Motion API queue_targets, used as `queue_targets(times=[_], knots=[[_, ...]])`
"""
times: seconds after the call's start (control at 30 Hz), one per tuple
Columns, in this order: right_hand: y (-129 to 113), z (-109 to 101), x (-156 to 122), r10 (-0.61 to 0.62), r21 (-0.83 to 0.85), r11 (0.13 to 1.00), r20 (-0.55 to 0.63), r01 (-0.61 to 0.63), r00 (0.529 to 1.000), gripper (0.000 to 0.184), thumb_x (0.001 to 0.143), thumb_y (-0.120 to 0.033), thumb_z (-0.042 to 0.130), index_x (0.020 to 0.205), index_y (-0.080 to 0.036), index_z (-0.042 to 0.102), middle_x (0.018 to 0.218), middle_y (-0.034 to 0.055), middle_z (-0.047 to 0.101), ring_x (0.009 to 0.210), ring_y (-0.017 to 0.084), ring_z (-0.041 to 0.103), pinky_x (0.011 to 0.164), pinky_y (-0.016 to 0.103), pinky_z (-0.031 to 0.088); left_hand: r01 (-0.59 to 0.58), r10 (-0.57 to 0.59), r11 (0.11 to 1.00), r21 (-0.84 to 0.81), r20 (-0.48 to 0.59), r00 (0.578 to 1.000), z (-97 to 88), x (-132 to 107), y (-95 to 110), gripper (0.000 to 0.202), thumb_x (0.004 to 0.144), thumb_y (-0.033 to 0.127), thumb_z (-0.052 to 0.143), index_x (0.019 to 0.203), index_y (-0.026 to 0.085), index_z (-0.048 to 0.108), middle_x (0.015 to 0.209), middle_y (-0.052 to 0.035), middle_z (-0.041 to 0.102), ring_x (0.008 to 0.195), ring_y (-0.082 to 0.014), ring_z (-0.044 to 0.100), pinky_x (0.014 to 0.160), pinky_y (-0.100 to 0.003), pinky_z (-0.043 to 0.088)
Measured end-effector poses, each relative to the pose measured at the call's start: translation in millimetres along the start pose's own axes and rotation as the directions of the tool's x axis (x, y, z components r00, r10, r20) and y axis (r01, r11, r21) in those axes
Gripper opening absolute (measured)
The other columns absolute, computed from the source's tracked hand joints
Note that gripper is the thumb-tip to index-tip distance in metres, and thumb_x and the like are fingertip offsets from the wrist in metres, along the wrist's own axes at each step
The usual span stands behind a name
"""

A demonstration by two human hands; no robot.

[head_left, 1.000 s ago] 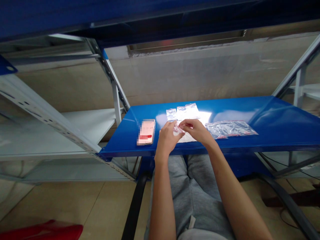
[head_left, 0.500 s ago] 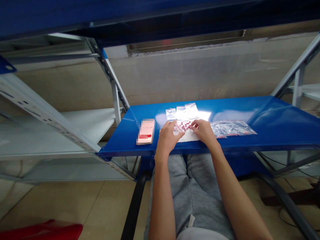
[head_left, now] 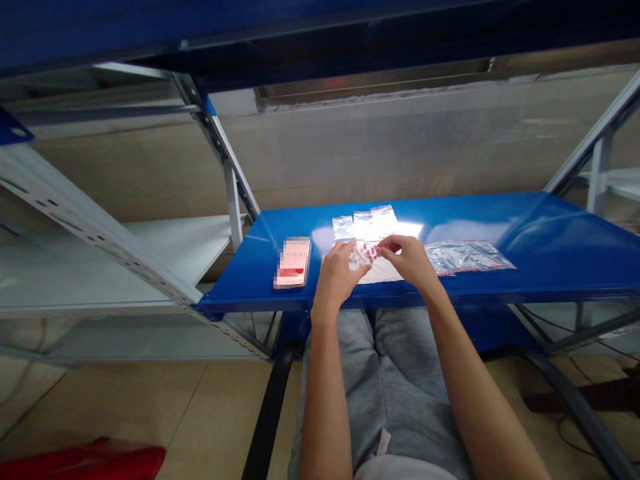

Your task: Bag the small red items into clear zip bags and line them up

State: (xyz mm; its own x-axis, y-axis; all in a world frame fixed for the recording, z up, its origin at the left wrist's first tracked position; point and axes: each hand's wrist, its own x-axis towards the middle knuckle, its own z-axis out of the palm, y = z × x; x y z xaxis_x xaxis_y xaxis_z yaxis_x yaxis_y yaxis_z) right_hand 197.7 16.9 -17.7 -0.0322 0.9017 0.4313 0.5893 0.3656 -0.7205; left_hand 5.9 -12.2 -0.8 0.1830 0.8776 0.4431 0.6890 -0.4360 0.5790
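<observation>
Both my hands meet over a small clear plastic bag of red beads (head_left: 365,255) in the middle of the blue shelf (head_left: 565,230). My left hand (head_left: 340,277) grips the bag's left side, and my right hand (head_left: 407,260) pinches its right edge. Below them lies a white sheet (head_left: 383,275), partly hidden by my hands. Several small clear bags (head_left: 365,225) lie beyond my fingers. A flat heap of bags with red marks (head_left: 467,257) lies to the right of my right hand. A phone (head_left: 293,263) with a blurred screen rests left of my left hand.
Grey metal shelving uprights (head_left: 233,207) and braces stand at both ends of the blue shelf, with a white shelf (head_left: 175,260) on the left. My grey-trousered legs (head_left: 390,393) sit below its front edge. A red object (head_left: 85,463) lies on the tiled floor.
My right hand has moved left and closed on the bag's edge, with its fingers now over part of the beads. My left hand has barely moved.
</observation>
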Motion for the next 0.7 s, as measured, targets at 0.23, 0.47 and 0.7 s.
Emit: queue_targets(times=[0.23,0.47,0.7], knots=[[-27.0,-1.4,-4.6,-0.099,0.208,0.975,0.069,0.083,0.993,0.019,0.088,-0.028,0.061,0.089,-0.018,0.077,0.083,0.0052,0.075,0.077,0.019,0.063,0.075,0.032,0.045,-0.051,0.050,0.998,-0.041,-0.012,0.999,2.9,2.5,5.8,0.054,0.085,0.024,0.083,0.136,0.020,0.065,0.130,-0.0120,0.070,0.123,-0.0284,0.067,0.108,-0.041,0.052],[-5.6,-1.2,-2.6,-0.028,0.093,0.995,-0.021,0.030,0.999,0.020,0.088,-0.026,0.061,0.093,-0.019,0.079,0.082,0.0057,0.076,0.075,0.021,0.064,0.075,0.033,0.046,-0.025,0.026,1.000,-0.011,0.002,1.000,7.2,2.7,1.5,0.053,0.086,0.024,0.082,0.136,0.019,0.065,0.132,-0.0134,0.069,0.125,-0.0299,0.066,0.110,-0.044,0.051],[29.9,16.3,-4.1,0.055,-0.233,0.970,-0.084,-0.073,0.995,0.017,0.087,-0.020,0.061,0.091,-0.018,0.078,0.083,0.0069,0.071,0.074,0.022,0.062,0.082,0.036,0.046,-0.030,0.030,0.999,0.016,-0.008,1.000,5.7,1.1,-1.3,0.053,0.086,0.026,0.081,0.136,0.019,0.065,0.132,-0.0136,0.069,0.125,-0.0293,0.066,0.108,-0.042,0.052]])
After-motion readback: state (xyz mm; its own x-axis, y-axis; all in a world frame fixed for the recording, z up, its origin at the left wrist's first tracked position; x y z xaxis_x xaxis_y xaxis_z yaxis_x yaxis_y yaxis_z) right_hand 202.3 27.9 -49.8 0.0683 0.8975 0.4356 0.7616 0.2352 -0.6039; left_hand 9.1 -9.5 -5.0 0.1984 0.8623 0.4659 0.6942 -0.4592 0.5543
